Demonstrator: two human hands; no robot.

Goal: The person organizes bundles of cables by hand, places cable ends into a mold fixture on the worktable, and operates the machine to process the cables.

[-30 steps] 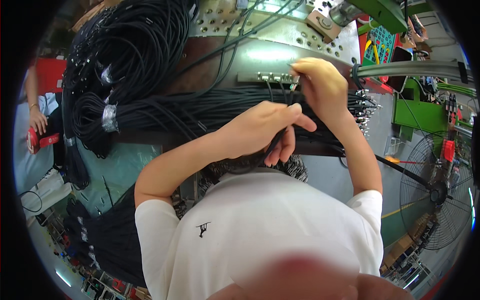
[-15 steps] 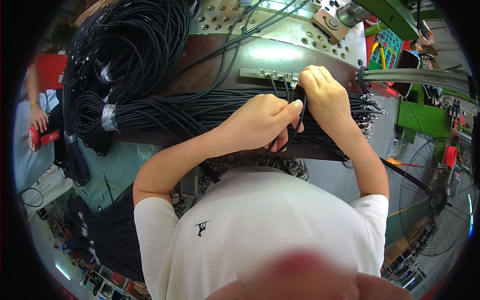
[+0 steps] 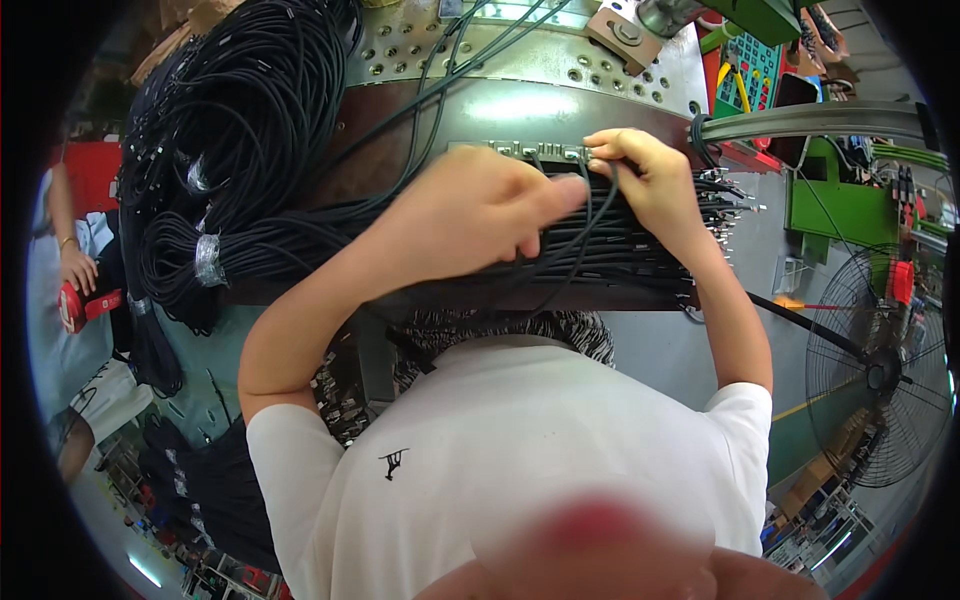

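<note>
My right hand pinches a black cable near its end, at the right end of a narrow metal strip fixture. The fixture has small slots with cable ends sitting in them, and is partly covered by my hands. My left hand hovers left of that cable, over a thick bundle of black cables. Its thumb stretches to the right; the other fingers are mostly hidden and blurred by motion. The bundle's metal-tipped ends fan out at the right.
A large coil of black cables lies at the back left, tied with clear wrap. Behind the fixture is a perforated metal plate. A curved metal bar and a fan stand right. Another person's hand is at far left.
My left hand has come away from the cable and moved left, now covering part of the fixture. My right hand stays at the fixture's right end. The view has shifted slightly.
</note>
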